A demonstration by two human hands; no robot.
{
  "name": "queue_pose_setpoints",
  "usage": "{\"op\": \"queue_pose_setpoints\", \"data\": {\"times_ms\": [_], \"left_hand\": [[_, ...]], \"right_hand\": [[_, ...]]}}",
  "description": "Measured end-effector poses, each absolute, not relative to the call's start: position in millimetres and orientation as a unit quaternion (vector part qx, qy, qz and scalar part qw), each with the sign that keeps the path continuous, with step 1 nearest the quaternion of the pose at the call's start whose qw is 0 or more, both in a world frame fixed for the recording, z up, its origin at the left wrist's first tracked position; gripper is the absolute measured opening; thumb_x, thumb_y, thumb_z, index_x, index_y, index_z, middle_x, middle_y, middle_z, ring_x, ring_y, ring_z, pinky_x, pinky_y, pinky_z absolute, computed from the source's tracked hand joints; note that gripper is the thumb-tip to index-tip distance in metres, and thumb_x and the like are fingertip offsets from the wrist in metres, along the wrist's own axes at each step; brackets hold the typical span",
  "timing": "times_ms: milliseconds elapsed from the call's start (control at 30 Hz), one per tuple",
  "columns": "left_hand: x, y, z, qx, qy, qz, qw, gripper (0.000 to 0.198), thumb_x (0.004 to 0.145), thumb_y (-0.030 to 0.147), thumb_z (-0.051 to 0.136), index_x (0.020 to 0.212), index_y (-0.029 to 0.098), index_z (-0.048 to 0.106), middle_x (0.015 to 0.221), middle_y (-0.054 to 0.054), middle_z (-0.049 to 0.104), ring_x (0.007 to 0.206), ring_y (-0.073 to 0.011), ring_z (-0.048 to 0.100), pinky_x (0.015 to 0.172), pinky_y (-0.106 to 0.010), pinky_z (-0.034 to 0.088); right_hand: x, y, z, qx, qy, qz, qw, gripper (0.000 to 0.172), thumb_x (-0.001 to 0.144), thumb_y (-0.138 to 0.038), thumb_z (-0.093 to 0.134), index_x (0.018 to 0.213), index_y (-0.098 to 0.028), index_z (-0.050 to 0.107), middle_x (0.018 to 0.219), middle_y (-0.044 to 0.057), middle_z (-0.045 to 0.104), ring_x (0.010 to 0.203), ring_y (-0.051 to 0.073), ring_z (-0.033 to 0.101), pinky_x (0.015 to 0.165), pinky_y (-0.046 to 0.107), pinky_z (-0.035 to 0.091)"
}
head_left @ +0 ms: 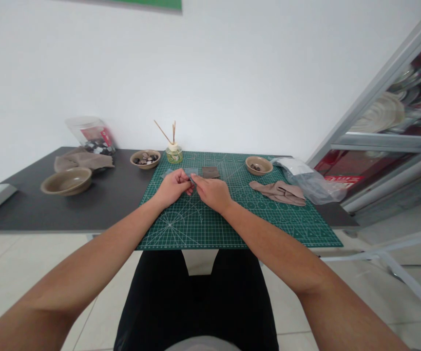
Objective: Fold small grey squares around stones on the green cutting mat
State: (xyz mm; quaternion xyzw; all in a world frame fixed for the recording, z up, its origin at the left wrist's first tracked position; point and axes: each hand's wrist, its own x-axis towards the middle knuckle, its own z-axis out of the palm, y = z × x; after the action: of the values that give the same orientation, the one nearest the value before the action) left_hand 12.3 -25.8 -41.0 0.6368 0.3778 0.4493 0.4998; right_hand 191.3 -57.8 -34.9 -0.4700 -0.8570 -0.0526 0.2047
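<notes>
My left hand (174, 187) and my right hand (213, 192) meet over the green cutting mat (232, 234). The fingers of both are closed around a small dark piece (192, 181), too small and too covered to name. Just behind the fingers lies a flat blue-grey sheet (191, 171), partly hidden by them. A flat brown-grey square (210, 172) lies on the mat beyond my right hand.
Left of the mat's back are a bowl of stone-like pieces (145, 159), a wide bowl (66, 181), a cloth (81, 161) and a clear jar (91, 134). A reed diffuser (174, 154), a small bowl (259, 165), another cloth (279, 191) and a plastic bag (309, 180) stand around.
</notes>
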Motion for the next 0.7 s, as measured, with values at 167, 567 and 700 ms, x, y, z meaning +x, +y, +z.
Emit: {"op": "queue_pose_setpoints", "data": {"times_ms": [167, 567, 700], "left_hand": [[12, -28, -39, 0.643, 0.388, 0.442, 0.491, 0.021, 0.071, 0.019, 0.068, 0.073, 0.019, 0.048, 0.057, 0.002, 0.067, 0.053, -0.0134, 0.065, 0.055, -0.025, 0.054], [7, -19, -49, 0.642, 0.389, 0.5, 0.432, 0.028, 0.07, 0.027, 0.078, 0.074, 0.019, 0.051, 0.06, 0.006, 0.058, 0.05, -0.009, 0.054, 0.051, -0.023, 0.042], [8, -19, -49, 0.653, 0.391, 0.485, 0.43, 0.027, 0.066, 0.026, 0.08, 0.077, 0.018, 0.056, 0.063, 0.005, 0.061, 0.058, -0.0109, 0.058, 0.058, -0.025, 0.046]], "right_hand": [[191, -58, -36, -0.45, -0.865, -0.057, 0.215, 0.046, 0.101, -0.023, 0.038, 0.145, -0.02, 0.052, 0.143, 0.006, 0.059, 0.111, 0.021, 0.068, 0.09, 0.031, 0.052], [192, -57, -33, -0.528, -0.809, 0.019, 0.258, 0.042, 0.098, -0.024, 0.042, 0.136, -0.02, 0.06, 0.121, 0.009, 0.073, 0.105, 0.024, 0.071, 0.086, 0.033, 0.052], [197, -51, -36, -0.549, -0.75, 0.086, 0.359, 0.034, 0.098, -0.028, 0.045, 0.122, -0.021, 0.068, 0.111, 0.007, 0.076, 0.097, 0.022, 0.071, 0.085, 0.032, 0.05]]}}
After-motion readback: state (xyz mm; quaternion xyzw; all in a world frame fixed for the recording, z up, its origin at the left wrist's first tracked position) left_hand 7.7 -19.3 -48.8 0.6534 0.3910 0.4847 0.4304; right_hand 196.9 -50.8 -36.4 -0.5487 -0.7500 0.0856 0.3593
